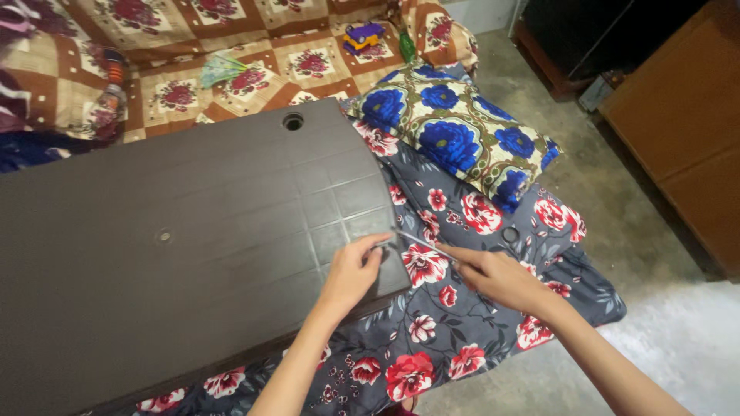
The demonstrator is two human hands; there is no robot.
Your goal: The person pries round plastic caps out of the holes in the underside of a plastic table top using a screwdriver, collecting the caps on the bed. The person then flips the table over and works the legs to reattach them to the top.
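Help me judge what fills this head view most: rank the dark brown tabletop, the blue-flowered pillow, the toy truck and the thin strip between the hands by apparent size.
1. Dark brown tabletop
2. Blue-flowered pillow
3. Toy truck and thin strip: too alike to rank; the truck lies farther away.

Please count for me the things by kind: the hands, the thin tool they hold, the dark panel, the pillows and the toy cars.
Hands: 2, left hand and right hand
Thin metal tool: 1
Dark brown panel: 1
Blue flowered pillow: 1
Toy car: 1
Total: 6
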